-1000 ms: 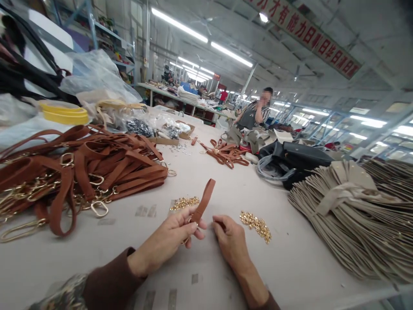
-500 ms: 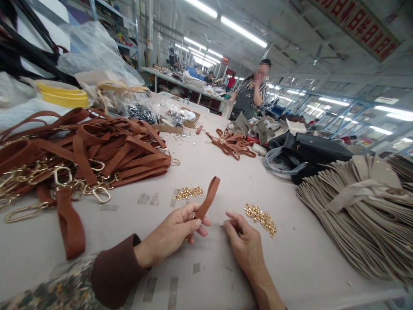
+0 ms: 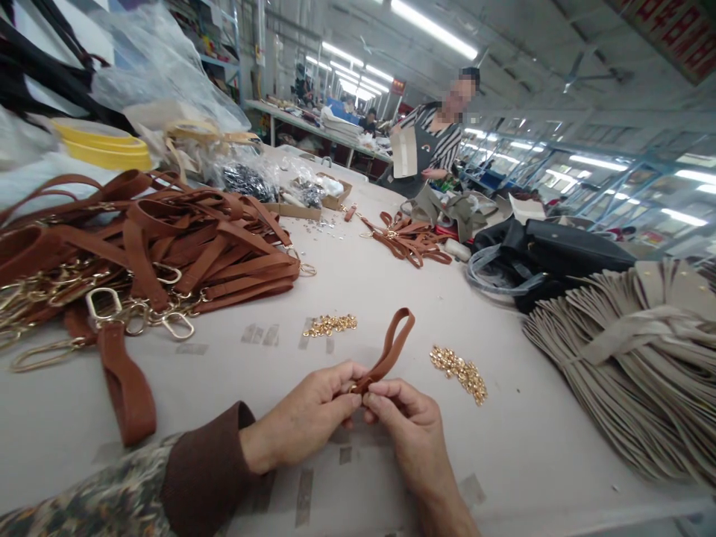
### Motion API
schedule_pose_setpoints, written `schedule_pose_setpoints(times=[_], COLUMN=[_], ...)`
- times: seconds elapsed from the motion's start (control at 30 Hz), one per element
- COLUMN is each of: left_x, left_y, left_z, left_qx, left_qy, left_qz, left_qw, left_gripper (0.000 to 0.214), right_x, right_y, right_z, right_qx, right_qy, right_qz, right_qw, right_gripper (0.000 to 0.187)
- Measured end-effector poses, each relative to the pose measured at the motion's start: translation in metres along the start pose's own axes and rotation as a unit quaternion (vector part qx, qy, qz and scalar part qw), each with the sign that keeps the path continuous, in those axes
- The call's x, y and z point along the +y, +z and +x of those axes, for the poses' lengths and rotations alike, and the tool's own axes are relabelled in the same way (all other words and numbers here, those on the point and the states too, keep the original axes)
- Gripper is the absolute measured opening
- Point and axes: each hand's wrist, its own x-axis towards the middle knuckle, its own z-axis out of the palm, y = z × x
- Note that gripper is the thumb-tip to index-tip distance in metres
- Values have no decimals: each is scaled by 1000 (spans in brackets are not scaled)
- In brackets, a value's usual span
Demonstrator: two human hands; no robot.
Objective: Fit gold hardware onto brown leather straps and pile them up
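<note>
My left hand (image 3: 313, 414) pinches the lower end of a short brown leather strap loop (image 3: 390, 349), which stands up and leans right above the table. My right hand (image 3: 403, 421) has its fingertips closed on the same end, touching the left hand's fingers. A small gold piece shows between the fingertips. One little heap of gold metal fittings (image 3: 330, 324) lies just beyond the hands, and another heap of gold fittings (image 3: 459, 371) lies to the right of them.
A big pile of brown straps with gold clasps (image 3: 151, 253) covers the left of the table (image 3: 358, 291). Stacked beige leather pieces (image 3: 620, 358) fill the right, with black bags (image 3: 551, 257) behind. A person in a striped top (image 3: 433, 145) stands at the far end.
My right hand moved left from the table and joined the left hand at the strap's lower end. The strap loop now tilts further right. The far person lowered a hand and holds a beige piece.
</note>
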Motion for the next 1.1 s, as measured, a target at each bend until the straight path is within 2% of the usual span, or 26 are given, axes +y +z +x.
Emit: schedule_pose_setpoints(times=[0.13, 0.27, 0.4, 0.57, 0.73, 0.83, 0.9, 0.93, 1.03, 1.07, 1.1], left_x=[0, -1, 0, -4, -8, -9, -11, -13, -18, -18, -17], left_y=[0, 0, 1, 4, 10, 15, 17, 17, 17, 18, 20], left_z=[-2, -5, -6, -5, -5, -3, 0, 2, 8, 10, 12], left_qx=[-8, 1, -2, -16, -13, -13, 5, 17, 42, 47, 53], left_qy=[-3, 10, 44, 36, 39, -4, -32, -38, -44, -50, -55], left_qz=[23, 127, 201, 231, 225, 152, 105, 90, 71, 71, 74], left_qw=[1000, 992, 979, 972, 973, 988, 994, 995, 996, 995, 994], left_gripper=[18, 28, 34, 35, 34, 38, 44, 48, 54, 56, 57], right_x=[0, 0, 1, 1, -8, -15, -17, -17, -11, -8, -5], right_y=[-3, -2, 2, 5, 6, -12, -39, -57, -111, -127, -139], right_z=[1, -4, -10, -15, -21, -25, -26, -27, -26, -25, -23], right_qx=[-12, -18, 10, 39, 66, 66, 99, 127, 195, 201, 200], right_qy=[27, 6, -20, -26, -42, -54, -89, -108, -120, -112, -104], right_qz=[-10, -18, 8, 5, -36, -121, -241, -327, -580, -632, -665], right_qw=[1000, 1000, 1000, 999, 996, 989, 961, 930, 781, 740, 712], right_gripper=[17, 15, 14, 17, 16, 11, 9, 12, 18, 18, 18])
